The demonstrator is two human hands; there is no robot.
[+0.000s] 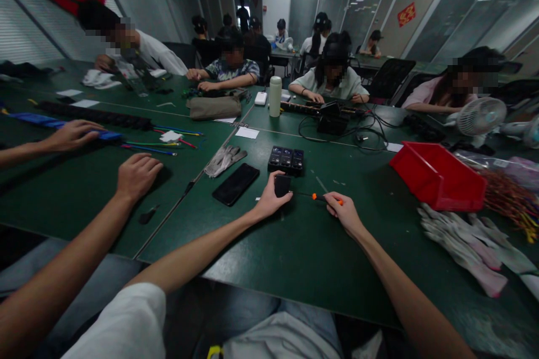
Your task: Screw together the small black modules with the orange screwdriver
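My left hand (273, 199) is closed around a small black block (282, 185), thumb on its near side. In my right hand (343, 212) is a screwdriver with an orange and black handle (320, 197); its thin shaft points left at the block. Whether the tip touches the block I cannot tell. Just beyond my left hand sits a black three-section module (286, 160). A black phone (236, 184) lies to the left of that hand, and a grey-white work glove (224, 161) rests behind the phone.
On the right stand a red bin (440, 176), several gloves (467, 241) and a bundle of coloured wires (511, 199). A pale green bottle (275, 96) stands farther back. At left, a co-worker's hands (137, 175) rest near a blue strip (54, 123) with cables. More people sit opposite.
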